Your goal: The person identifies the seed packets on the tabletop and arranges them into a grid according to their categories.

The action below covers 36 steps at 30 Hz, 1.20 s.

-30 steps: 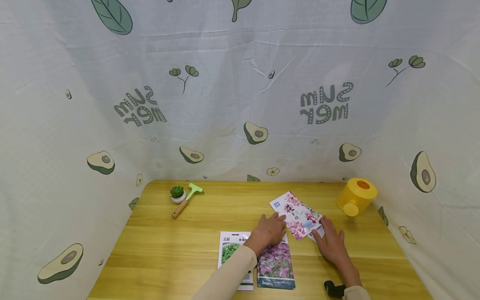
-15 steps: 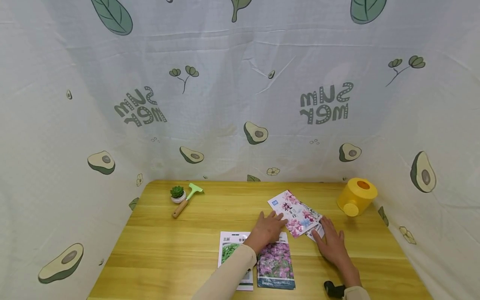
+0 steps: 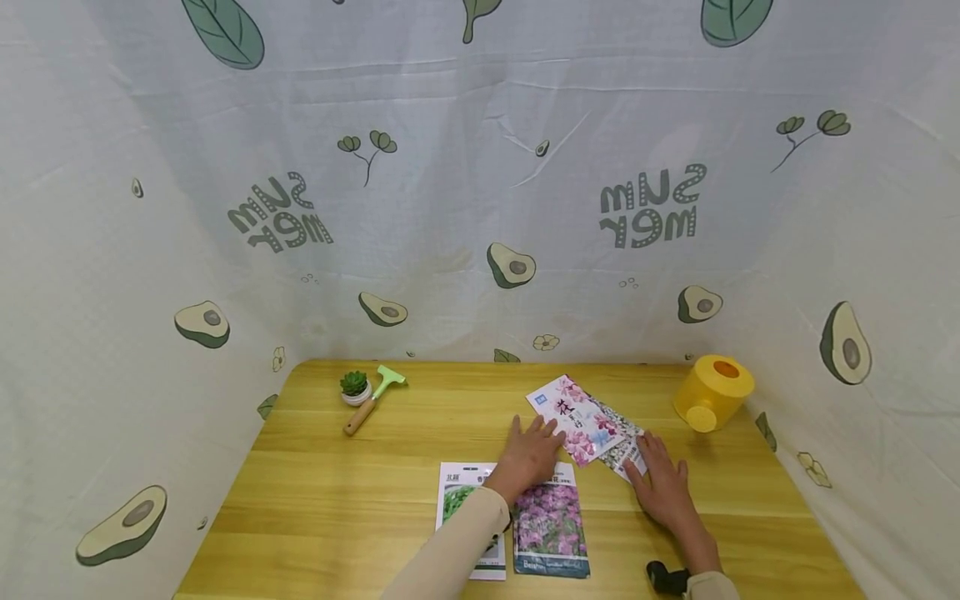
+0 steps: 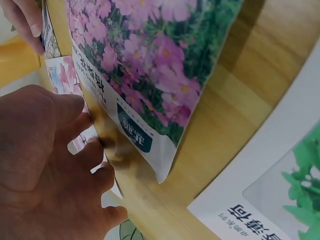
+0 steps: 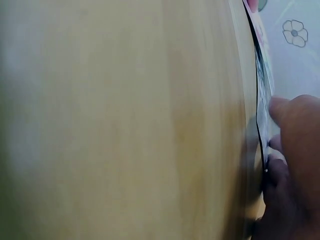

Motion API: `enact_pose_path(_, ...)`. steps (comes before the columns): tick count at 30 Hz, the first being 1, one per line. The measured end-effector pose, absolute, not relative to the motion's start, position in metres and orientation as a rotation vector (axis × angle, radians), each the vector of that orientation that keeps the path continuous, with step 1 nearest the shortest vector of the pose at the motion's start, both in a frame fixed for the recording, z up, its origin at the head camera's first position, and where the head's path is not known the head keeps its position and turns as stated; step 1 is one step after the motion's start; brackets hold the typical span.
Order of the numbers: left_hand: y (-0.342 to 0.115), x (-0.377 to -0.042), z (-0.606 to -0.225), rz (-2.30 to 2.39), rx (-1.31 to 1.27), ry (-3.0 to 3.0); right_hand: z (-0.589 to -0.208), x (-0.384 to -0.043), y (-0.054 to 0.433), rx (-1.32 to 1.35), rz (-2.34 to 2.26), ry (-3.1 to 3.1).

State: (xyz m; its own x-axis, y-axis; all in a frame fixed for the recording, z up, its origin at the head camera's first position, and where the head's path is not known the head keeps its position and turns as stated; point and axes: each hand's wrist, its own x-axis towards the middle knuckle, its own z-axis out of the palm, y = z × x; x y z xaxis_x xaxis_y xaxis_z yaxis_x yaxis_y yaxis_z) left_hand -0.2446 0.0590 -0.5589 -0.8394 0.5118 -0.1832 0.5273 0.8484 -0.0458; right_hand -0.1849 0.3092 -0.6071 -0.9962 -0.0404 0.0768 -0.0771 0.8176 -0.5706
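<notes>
My left hand [image 3: 529, 457] has its fingers spread, the tips on the near left edge of a white seed packet with pink blossoms [image 3: 579, 423]. That packet overlaps a second seed packet with small white flowers [image 3: 626, 446]. At the second packet's right end lies my right hand [image 3: 663, 487], thumb and fingertips against its corner, fingers extended. Below my left wrist are a purple-flower seed packet [image 3: 552, 525] and a green-leaf seed packet [image 3: 454, 502], the latter partly covered by the sleeve. The left wrist view shows the left fingertips [image 4: 95, 150] at the blossom packet.
A yellow watering can [image 3: 712, 396] stands at the back right of the wooden table [image 3: 315, 500]. At the back left, a small potted succulent [image 3: 356, 388] sits beside a green-headed hand rake [image 3: 375, 402]. A printed curtain [image 3: 442, 208] hangs behind and along both sides.
My left hand has slid the blossom packet to the left and slightly away, uncovering more of the white-flower packet underneath. My right hand has stayed in place at that packet's corner.
</notes>
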Motion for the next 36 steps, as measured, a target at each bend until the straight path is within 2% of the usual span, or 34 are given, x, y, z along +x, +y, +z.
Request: enact_pose_path(36,0.038,-0.258,-0.556,-0.043,0.678,2.869,-0.603,-0.185,0.306,0.091,0.835,-2.962)
